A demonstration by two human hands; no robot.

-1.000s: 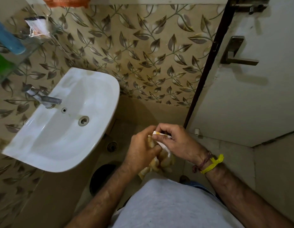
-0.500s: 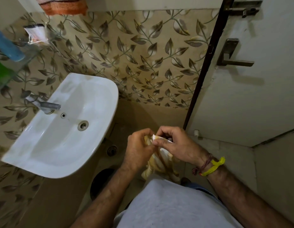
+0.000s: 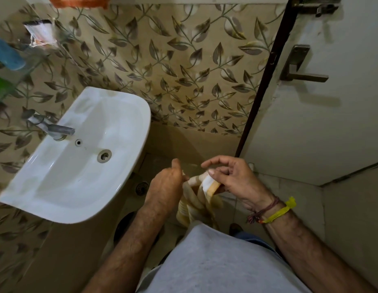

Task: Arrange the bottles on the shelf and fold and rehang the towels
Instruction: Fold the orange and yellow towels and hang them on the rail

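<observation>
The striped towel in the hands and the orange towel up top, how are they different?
The striped towel is yellow and white; the orange towel is orange. The striped towel is bunched low between the left hand and right hand; the orange towel hangs high on the wall, untouched. The striped towel shows nearly whole; the orange towel is cut off by the picture's top edge. Both are cloth towels.

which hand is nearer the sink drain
Left. The left hand sits just right of the sink rim, a short way from the drain. The right hand is farther right, on the other side of the striped towel both hands hold.
</observation>
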